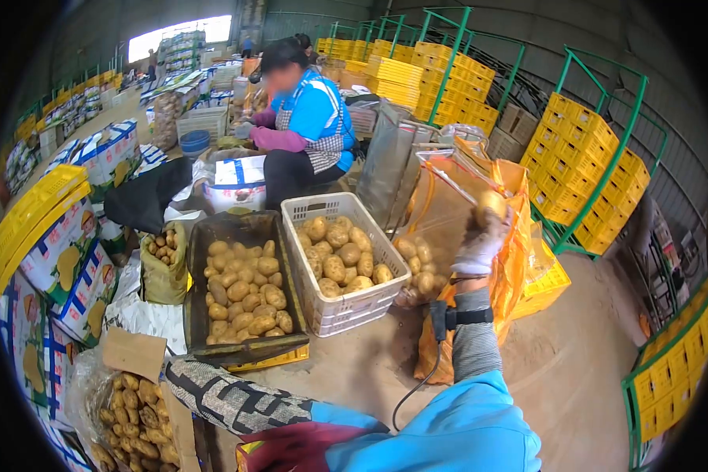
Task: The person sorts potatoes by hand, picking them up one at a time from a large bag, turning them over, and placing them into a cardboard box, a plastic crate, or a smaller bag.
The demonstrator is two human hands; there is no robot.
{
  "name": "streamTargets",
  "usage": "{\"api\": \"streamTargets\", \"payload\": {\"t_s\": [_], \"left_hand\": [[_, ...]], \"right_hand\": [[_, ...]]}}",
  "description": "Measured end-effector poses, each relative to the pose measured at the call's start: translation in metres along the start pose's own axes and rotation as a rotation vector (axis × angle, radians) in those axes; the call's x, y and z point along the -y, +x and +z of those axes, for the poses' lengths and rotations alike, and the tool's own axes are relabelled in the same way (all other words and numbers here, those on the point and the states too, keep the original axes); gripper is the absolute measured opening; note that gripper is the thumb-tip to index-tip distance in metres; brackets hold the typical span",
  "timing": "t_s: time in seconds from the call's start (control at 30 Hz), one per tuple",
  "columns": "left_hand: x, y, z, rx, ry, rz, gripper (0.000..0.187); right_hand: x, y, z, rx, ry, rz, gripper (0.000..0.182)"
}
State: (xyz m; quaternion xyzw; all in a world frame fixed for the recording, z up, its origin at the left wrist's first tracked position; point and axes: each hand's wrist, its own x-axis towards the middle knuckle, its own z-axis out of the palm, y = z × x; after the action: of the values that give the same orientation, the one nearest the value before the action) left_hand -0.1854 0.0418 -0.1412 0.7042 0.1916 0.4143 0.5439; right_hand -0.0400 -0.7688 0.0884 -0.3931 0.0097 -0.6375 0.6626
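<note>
My right hand (482, 240), in a whitish glove, is closed round a potato (492, 205) above the open mouth of an orange mesh bag (513, 267). More potatoes (421, 263) show through a clear part of that bag. My left hand is out of sight; only the patterned left sleeve (236, 397) shows at the lower left. Left of the bag stands a white plastic crate (354, 309) with large potatoes (340, 253). Beside it, a dark-lined crate (200, 307) holds many potatoes (248, 293).
A seated co-worker (307, 118) in blue is beyond the crates. Yellow crates (570, 157) are stacked in green frames at the right. Printed cartons (63, 263) line the left. A plastic-lined box of potatoes (138, 421) sits at the lower left, near a green sack (165, 275).
</note>
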Motion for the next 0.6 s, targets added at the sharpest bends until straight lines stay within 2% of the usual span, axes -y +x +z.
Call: {"api": "streamTargets", "payload": {"t_s": [0.03,0.1,0.13,0.17,0.23,0.27,0.33,0.37,0.4,0.43,0.47,0.53,0.57,0.6], "left_hand": [[0.006,0.000,-0.002,-0.015,-0.029,-0.042,0.043],[0.035,0.010,-0.015,0.004,-0.303,-0.220,0.046],[0.054,0.019,-0.020,0.003,-0.505,-0.322,0.047],[0.077,0.026,-0.028,0.004,-0.704,-0.424,0.049],[0.118,0.033,-0.043,0.031,-0.966,-0.534,0.052],[0.115,0.019,-0.041,-0.006,-0.924,-0.458,0.050],[0.052,0.002,-0.018,0.161,-1.252,-0.582,0.046],[0.044,0.005,-0.013,0.192,-1.223,-0.588,0.040],[0.020,0.003,-0.003,-0.045,-1.148,-0.685,0.038],[0.041,0.007,-0.004,-0.024,-1.122,-0.623,0.038],[0.015,0.004,-0.008,0.089,-1.198,-0.730,0.039],[-0.016,0.003,0.007,-0.079,-1.124,-0.710,0.040],[0.003,0.002,0.003,-0.023,-1.152,-0.649,0.038],[-0.010,-0.005,0.004,-0.012,-1.136,-0.559,0.034]], "right_hand": [[0.004,0.024,-0.028,-0.181,0.054,-0.024,0.050],[0.007,0.056,-0.079,-0.445,-0.040,-0.040,0.046],[0.002,0.069,-0.115,-0.427,-0.217,0.058,0.063],[0.004,0.072,-0.144,-0.393,-0.342,0.197,0.056],[-0.017,0.105,-0.220,-0.097,-0.665,0.273,0.045],[-0.026,0.122,-0.261,0.056,-0.815,0.274,0.042],[-0.011,0.082,-0.173,0.108,-1.199,-0.155,0.045],[0.000,0.061,-0.123,0.067,-1.392,-0.378,0.046],[-0.002,0.056,-0.087,0.234,-1.439,-0.568,0.043],[-0.018,0.055,-0.057,0.440,-1.289,-0.529,0.043],[-0.043,0.048,-0.020,0.612,-1.144,-0.498,0.043],[-0.088,-0.002,0.062,0.953,-0.792,-0.165,0.040],[-0.091,-0.059,0.107,1.048,-0.602,0.001,0.039],[-0.073,-0.150,0.156,1.044,-0.267,0.290,0.036]]}}
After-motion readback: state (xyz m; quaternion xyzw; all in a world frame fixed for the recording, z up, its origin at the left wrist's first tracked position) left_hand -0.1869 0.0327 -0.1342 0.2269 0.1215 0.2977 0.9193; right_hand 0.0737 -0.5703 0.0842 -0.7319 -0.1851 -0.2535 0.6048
